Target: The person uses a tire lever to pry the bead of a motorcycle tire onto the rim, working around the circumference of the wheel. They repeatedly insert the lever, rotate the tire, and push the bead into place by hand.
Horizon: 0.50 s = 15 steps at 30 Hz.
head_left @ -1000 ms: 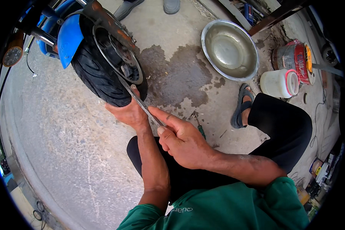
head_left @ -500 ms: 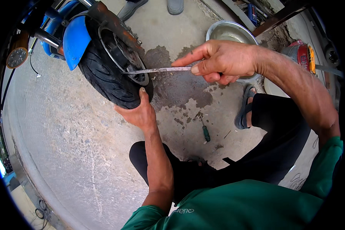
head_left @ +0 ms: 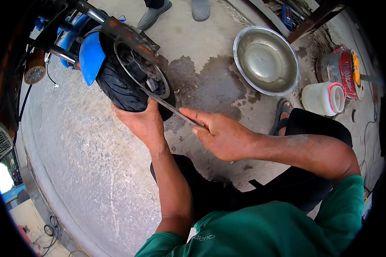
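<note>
A black tyre (head_left: 119, 89) sits on the front wheel of a motorbike, under a blue mudguard (head_left: 91, 59). My left hand (head_left: 143, 126) grips the tyre's near end, with the thumb on its sidewall and the fingers round the tread. In my right hand (head_left: 227, 136) is a tyre lever (head_left: 170, 107), a long flat metal bar, held with the index finger stretched along it. The lever slants up and left, its far tip at the wheel rim's edge; whether it is hooked under the tyre bead, I cannot tell.
A metal basin (head_left: 262, 55) rests beyond my right hand, beside a damp patch (head_left: 210, 88) on the concrete. Farther right are a white tub (head_left: 315, 98) and a red-banded bucket (head_left: 336, 68). Another person's grey shoes (head_left: 155, 16) show at the top. The fork leg (head_left: 128, 37) spans the wheel.
My right hand has swung down toward me, tilting the tyre lever from nearly level to slanting. My left hand has shifted slightly left along the tyre. The green-handled screwdriver is now hidden by my right hand.
</note>
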Tool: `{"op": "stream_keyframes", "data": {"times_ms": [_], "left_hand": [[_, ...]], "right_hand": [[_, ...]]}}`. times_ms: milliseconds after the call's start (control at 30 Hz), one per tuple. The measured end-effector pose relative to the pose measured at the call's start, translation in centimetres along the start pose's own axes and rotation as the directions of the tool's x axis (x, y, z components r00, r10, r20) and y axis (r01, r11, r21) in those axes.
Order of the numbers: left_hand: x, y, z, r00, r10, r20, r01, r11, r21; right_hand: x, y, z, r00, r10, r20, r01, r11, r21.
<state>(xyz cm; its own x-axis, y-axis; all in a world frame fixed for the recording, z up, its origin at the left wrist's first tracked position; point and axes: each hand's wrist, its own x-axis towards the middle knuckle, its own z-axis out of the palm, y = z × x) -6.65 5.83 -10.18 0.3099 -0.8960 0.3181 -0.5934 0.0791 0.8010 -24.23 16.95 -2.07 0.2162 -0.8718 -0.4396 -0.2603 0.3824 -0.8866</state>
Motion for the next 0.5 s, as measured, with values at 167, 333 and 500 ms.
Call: {"op": "stream_keyframes", "data": {"times_ms": [167,333,500], "left_hand": [[0.3,0.0,-0.3,0.999,-0.042,-0.008,0.042,0.996,0.082],[-1.5,-1.2,-0.4,0.998,-0.054,-0.026,0.055,0.998,0.026],[-1.9,-3.3,-0.4,0.999,-0.02,-0.046,0.02,1.0,-0.003]], "right_hand": [[-0.6,-2.2,-0.5,0.982,0.154,0.106,-0.157,0.988,0.015],[-1.6,1.6,3.7,0.989,-0.085,-0.121,0.102,0.984,0.146],[-1.0,0.9,4.2,0.999,0.029,-0.028,-0.021,0.96,0.278]]}}
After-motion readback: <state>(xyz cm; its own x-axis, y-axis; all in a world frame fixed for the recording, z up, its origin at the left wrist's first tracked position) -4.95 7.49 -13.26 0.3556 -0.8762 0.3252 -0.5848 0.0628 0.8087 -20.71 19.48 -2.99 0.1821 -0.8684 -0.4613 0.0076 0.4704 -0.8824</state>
